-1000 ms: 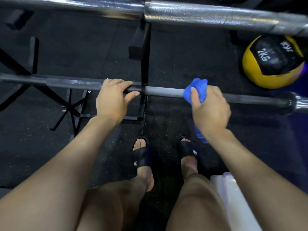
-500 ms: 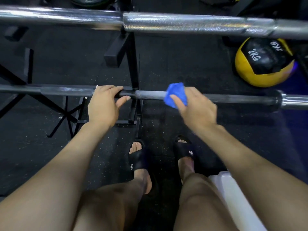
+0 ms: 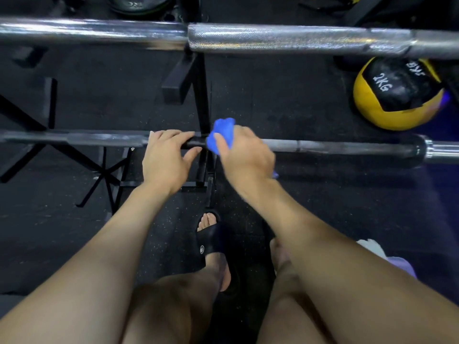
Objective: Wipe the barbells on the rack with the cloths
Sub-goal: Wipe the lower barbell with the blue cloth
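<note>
A dark lower barbell (image 3: 335, 147) runs left to right across the rack at mid-frame. My left hand (image 3: 165, 160) grips it, fingers curled over the bar and thumb underneath. Right beside it, my right hand (image 3: 244, 156) holds a bunched blue cloth (image 3: 222, 135) wrapped round the same bar, close to the black rack upright (image 3: 202, 105). A thicker chrome barbell (image 3: 285, 38) lies higher up, across the top of the view.
A yellow and black 2 kg medicine ball (image 3: 397, 94) sits on the black rubber floor at right. Black rack legs (image 3: 104, 170) cross at left. Weight plates (image 3: 139, 4) lie at the top. My sandalled foot (image 3: 211, 242) stands below the bar; a white object (image 3: 372, 247) is at lower right.
My right hand has slid the blue cloth leftward along the lower barbell until it almost meets my left hand. The left hand has kept its grip in place.
</note>
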